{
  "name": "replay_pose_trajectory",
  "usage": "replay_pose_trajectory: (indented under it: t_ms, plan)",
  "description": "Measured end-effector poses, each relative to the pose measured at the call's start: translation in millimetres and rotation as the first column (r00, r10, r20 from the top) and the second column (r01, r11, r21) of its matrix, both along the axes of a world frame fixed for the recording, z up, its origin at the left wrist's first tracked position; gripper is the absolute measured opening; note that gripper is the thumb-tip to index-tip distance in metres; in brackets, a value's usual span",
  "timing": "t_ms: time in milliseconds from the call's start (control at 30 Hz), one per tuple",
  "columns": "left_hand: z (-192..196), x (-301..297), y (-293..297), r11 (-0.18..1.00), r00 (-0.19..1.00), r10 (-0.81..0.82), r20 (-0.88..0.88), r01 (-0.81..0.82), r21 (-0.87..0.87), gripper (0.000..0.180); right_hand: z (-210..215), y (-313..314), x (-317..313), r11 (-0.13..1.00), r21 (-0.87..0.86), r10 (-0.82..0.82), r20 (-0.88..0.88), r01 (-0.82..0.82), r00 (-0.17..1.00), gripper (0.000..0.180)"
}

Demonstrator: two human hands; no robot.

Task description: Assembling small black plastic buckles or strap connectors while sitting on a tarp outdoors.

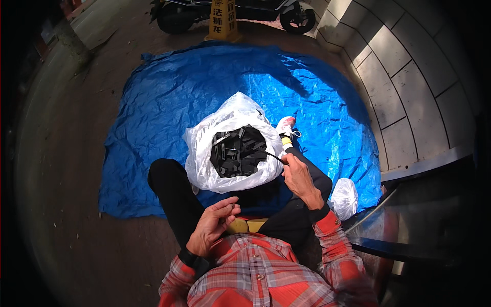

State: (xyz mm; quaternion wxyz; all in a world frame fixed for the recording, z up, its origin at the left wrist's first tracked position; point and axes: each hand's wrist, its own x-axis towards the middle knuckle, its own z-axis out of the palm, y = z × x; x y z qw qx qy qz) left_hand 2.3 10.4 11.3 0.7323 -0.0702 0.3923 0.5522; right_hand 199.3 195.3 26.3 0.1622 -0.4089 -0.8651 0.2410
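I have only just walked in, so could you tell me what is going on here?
A person sits on a blue tarp with a white plastic bag of black parts between the knees. The right hand pinches a thin black piece at the bag's rim. The left hand hovers palm-up near the lap. A smaller white bag lies beside them.

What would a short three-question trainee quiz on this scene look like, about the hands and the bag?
1. True or false: the right hand pinches a thin black strip at the rim of the white plastic bag.
2. What colour is the tarp under the bag?
A red
B blue
C green
3. Fill in: the left hand is ____ with its palm up, near the lap.

Key: 1 true; 2 B; 3 empty.
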Motion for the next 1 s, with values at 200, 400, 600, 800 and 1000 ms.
replay_pose_trajectory:
  t_ms: [200,400,600,800,1000]
  plan:
    - [0,-2,18,0.991,0.997,-0.009,-0.078,0.020,0.134,0.024,-6,-52,6,0.877,-0.480,-0.215,-0.363,0.016,0.907,0.030]
    - [18,1,16,0.986,0.986,0.013,-0.165,0.015,0.166,0.023,9,-84,-1,0.942,-0.335,-0.138,-0.360,0.010,0.923,0.025]
    - [29,3,9,0.978,0.952,0.054,-0.302,0.010,0.207,0.027,16,-96,1,0.915,-0.400,-0.118,-0.391,-0.053,0.913,0.024]
    - [25,5,10,0.967,0.942,0.083,-0.325,0.003,0.255,0.025,20,-101,-1,0.832,-0.539,-0.147,-0.438,-0.129,0.887,0.023]
    - [19,5,8,0.958,0.956,0.117,-0.268,-0.037,0.284,0.026,21,-101,-1,0.705,-0.674,-0.218,-0.502,-0.221,0.837,0.024]
